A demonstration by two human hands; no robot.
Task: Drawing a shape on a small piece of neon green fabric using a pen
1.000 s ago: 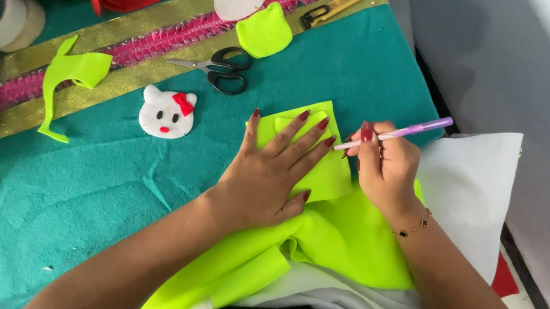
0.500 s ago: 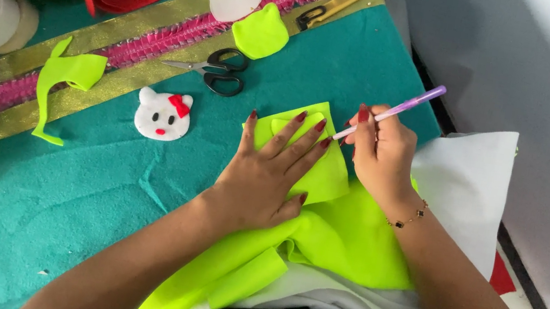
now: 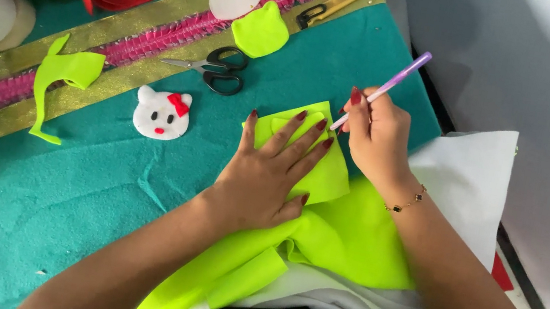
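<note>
Left hand [image 3: 265, 175] lies flat, fingers spread, pinning neon-green felt [image 3: 345, 227] near the worktop's [image 3: 98, 176] front right edge so it cannot shift. Right hand [image 3: 376, 138] is closed around a purple pen [image 3: 387, 84], tip on the felt. Black scissors [image 3: 211, 68] lie apart.

The right hand [image 3: 376, 138] has turned, so the purple pen [image 3: 383, 89] now stands steeper, its top pointing up and away where a second ago it lay nearly flat toward the right. Its tip has crept along the top edge of the green felt [image 3: 326, 209], closer to the left hand's fingers [image 3: 310, 127].
</note>
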